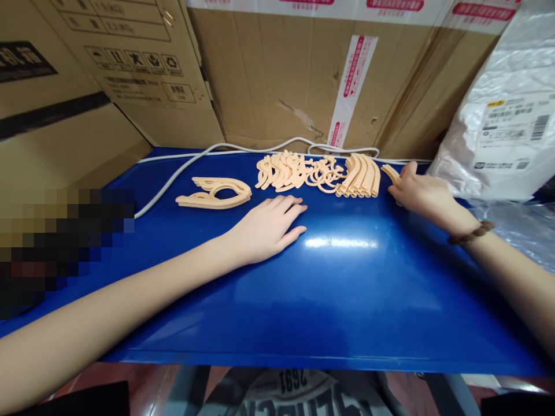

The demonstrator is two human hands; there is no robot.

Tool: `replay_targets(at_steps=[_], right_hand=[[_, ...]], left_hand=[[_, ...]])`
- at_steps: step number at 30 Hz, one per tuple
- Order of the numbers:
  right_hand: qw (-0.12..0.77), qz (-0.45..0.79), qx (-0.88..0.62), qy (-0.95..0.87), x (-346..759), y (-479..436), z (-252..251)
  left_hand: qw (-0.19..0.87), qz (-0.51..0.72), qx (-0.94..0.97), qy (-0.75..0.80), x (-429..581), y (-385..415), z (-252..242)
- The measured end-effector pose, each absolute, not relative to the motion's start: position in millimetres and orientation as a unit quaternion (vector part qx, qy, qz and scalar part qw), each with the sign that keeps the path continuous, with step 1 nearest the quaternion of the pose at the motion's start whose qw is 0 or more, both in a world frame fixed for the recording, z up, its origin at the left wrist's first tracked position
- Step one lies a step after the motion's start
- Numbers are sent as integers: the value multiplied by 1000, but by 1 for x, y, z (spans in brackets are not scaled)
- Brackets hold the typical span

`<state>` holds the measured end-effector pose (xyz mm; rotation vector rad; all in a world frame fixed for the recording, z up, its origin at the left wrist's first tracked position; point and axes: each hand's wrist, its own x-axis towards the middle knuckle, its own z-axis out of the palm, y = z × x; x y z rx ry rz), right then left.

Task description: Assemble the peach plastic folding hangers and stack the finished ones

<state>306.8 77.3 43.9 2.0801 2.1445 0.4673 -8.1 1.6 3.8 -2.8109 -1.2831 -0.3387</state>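
Note:
My left hand (271,228) lies palm down on the blue table (277,312), fingers stretched out and holding nothing. Beyond its fingertips is a pile of small wavy cream plastic pieces (281,171). Cream plastic hooks (324,174) lie loosely tangled beside them. Further right, several curved cream hanger arms (359,176) stand in a neat row. At the right end, my right hand (411,188) has its fingers closed on another curved cream hanger arm (390,172), partly hidden by the hand. Left of my left hand rest folded cream plastic hangers (214,193), seemingly stacked.
Cardboard boxes (277,75) wall off the back and the left (143,110). A white cable (173,182) runs along the rear. On the right stands a white plastic parcel (489,144) with a label, and clear plastic film (520,225) lies below it.

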Motion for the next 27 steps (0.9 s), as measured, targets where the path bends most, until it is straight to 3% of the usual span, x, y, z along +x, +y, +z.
replay_targets(at_steps=[7, 12, 17, 27], right_hand=[[-37, 222, 683, 695, 290, 62, 71], [-95, 158, 509, 841, 266, 38, 75], [-60, 136, 303, 941, 240, 8, 56], [-46, 58, 255, 964, 242, 11, 45]], left_hand=[[-6, -125, -901, -415, -8, 0, 3], [-28, -238, -868, -435, -9, -1, 5], [-60, -339, -852, -394, -9, 0, 7], [-63, -257, -884, -386, -6, -2, 11]])
